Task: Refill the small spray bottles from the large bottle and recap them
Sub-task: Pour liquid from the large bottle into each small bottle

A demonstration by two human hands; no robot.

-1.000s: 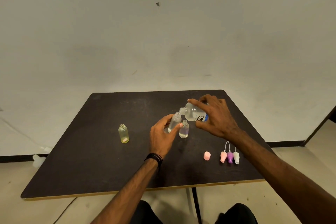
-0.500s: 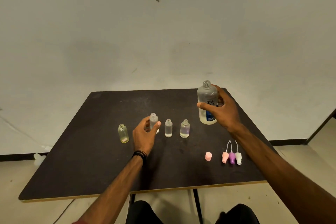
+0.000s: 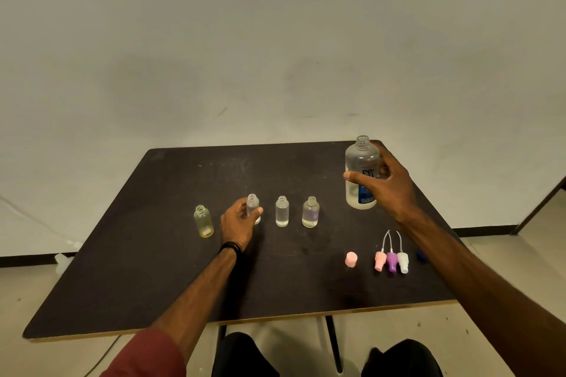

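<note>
Four small uncapped bottles stand in a row across the middle of the frame on the dark table (image 3: 153, 239). The left hand (image 3: 238, 222) curls its fingers and thumb round the second small bottle (image 3: 253, 204), with the yellowish bottle (image 3: 203, 221) just left of it and the clear bottle (image 3: 282, 211) and the purplish bottle (image 3: 311, 212) to its right, each apart from its neighbour. Right of centre, the right hand (image 3: 386, 185) grips the upright large bottle (image 3: 361, 173), uncapped, near the table's far right corner. Lower right lie a pink cap (image 3: 351, 259) and three spray tops (image 3: 391, 260) side by side, with bare tabletop between them and the row. Half a second ago both hands were in much the same grips; a second ago the large bottle was tipped over a small one.
</note>
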